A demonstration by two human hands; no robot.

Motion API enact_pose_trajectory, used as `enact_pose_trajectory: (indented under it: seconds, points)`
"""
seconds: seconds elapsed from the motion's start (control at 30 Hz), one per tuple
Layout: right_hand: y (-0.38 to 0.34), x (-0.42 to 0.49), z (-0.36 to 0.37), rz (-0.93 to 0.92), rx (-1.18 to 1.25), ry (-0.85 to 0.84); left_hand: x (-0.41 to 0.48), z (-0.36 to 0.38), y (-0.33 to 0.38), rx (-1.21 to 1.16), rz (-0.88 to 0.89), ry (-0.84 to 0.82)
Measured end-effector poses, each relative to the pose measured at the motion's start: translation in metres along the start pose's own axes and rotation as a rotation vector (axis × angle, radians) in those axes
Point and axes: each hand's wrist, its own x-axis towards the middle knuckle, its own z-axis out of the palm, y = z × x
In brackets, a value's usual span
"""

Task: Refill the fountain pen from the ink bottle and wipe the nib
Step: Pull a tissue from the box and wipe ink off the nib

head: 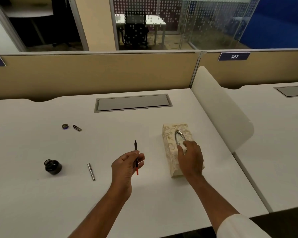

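I read only "387", white digits on a dark blue rectangular tag (pixel 234 56) fixed to the top edge of the beige partition panel (pixel 265 69) facing me.

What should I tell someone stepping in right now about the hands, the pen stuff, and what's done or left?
Left hand: holds the pen section above the desk, nib pointing away.
Right hand: on the tissue box, fingers at its oval opening; no tissue out yet.
Ink bottle: open, at the left. Its cap and the pen cap lie farther back. Barrel lies between bottle and left hand.
Done: pen taken apart, bottle opened. Whether it is filled cannot be told.
Left: pull a tissue, wipe the nib, reassemble, close the bottle.
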Motion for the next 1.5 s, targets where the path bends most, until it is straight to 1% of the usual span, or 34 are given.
enact_pose_trajectory:
  seconds: [0.2,0.4,0.6,0.9,1.2,1.33,1.5]
  points:
    - [0.01,0.011,0.014,-0.033,-0.101,-0.018,0.013,0.016,-0.017,0.086,0.006,-0.008]
    - [0.018,0.024,0.016,-0.088,-0.123,-0.057,0.015,0.047,-0.033,0.102,0.016,0.034]
    - [0.023,0.028,0.019,-0.098,-0.098,-0.065,0.018,0.073,-0.053,0.122,-0.007,0.057]
    - [0.023,0.03,0.023,-0.103,-0.023,-0.06,0.022,0.093,-0.064,0.16,-0.041,-0.031]
    - [0.018,0.032,0.021,-0.12,0.053,-0.012,0.024,0.096,-0.068,0.21,-0.086,-0.054]
    - [0.018,0.032,0.02,-0.084,0.115,0.033,0.026,0.095,-0.069,0.209,-0.097,-0.062]
    - [0.016,0.032,0.019,-0.065,0.149,0.014,0.026,0.094,-0.068,0.221,-0.095,-0.072]
